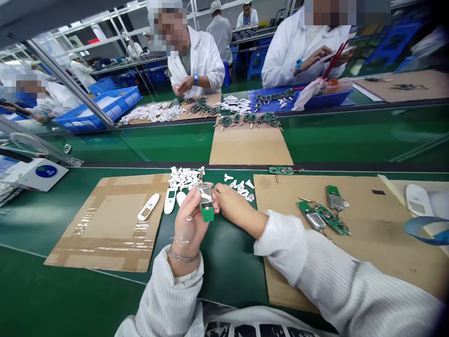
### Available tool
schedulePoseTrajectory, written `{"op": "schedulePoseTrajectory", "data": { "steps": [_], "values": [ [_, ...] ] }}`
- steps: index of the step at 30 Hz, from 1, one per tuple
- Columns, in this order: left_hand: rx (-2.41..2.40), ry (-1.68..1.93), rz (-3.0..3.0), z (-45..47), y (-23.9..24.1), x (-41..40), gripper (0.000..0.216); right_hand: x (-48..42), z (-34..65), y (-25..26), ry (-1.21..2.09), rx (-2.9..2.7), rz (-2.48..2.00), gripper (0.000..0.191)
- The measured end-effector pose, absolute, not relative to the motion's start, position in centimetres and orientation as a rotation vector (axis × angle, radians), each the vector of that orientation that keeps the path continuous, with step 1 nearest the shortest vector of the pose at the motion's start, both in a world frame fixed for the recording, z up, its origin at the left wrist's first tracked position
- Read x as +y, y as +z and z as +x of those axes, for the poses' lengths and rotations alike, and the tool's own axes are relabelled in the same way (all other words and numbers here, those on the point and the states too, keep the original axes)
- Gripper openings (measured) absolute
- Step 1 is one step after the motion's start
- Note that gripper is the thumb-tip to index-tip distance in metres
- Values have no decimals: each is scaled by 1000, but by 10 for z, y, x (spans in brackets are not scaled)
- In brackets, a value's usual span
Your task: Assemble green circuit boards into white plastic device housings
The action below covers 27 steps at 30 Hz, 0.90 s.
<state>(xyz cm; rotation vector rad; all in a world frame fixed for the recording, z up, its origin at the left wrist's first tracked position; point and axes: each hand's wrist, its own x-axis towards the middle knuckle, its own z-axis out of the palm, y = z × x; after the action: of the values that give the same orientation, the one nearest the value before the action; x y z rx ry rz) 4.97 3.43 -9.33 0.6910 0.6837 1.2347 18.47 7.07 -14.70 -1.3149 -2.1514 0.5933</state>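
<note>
Checking the held unit first: what is it, and where?

A green circuit board point(206, 213) carrying a silver battery pack point(206, 195), with a thin red wire point(201, 177) at its far end. It stands nearly upright above the middle of the green table point(228, 267), in the left hand point(187, 217).

State of the fingers?

The left fingers point(191, 199) are closed around the board, gripping it. The right hand point(235, 207) sits at 3 o'clock from the board, its fingers point(220, 189) curled in close beside it. Whether they grip the board, I cannot tell.

Surrounding items?

At 12 o'clock, just past the board, lies a heap of white plastic parts point(184, 179). Two white casing shells point(170, 200) lie at 9 o'clock, near a taped cardboard sheet point(105, 248). More white parts point(238, 185) lie at 2 o'clock.

Further right?

At 3 o'clock, a second cardboard sheet point(386, 262) holds two more battery boards point(324, 215).

Beyond the table?

At 12 o'clock, a co-worker in a white coat point(199, 63) handles small parts across the line.
</note>
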Motion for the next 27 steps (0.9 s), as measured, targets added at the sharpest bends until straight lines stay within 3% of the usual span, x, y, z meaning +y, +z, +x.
{"op": "schedulePoseTrajectory", "data": {
  "steps": [4,10,15,27],
  "values": [
    [552,1052,887,61,-104,37,30,49,240,-135,718,-1815,-1292,11],
    [587,790,1219,72,-122,39,26,22,281,-127,1293,-933,-866,25],
    [658,715,1597,72,-124,42,27,14,291,-130,1298,-1059,-895,15],
    [859,919,2430,77,-142,36,36,5,296,-143,1150,-1385,-1293,21]
  ]
}}
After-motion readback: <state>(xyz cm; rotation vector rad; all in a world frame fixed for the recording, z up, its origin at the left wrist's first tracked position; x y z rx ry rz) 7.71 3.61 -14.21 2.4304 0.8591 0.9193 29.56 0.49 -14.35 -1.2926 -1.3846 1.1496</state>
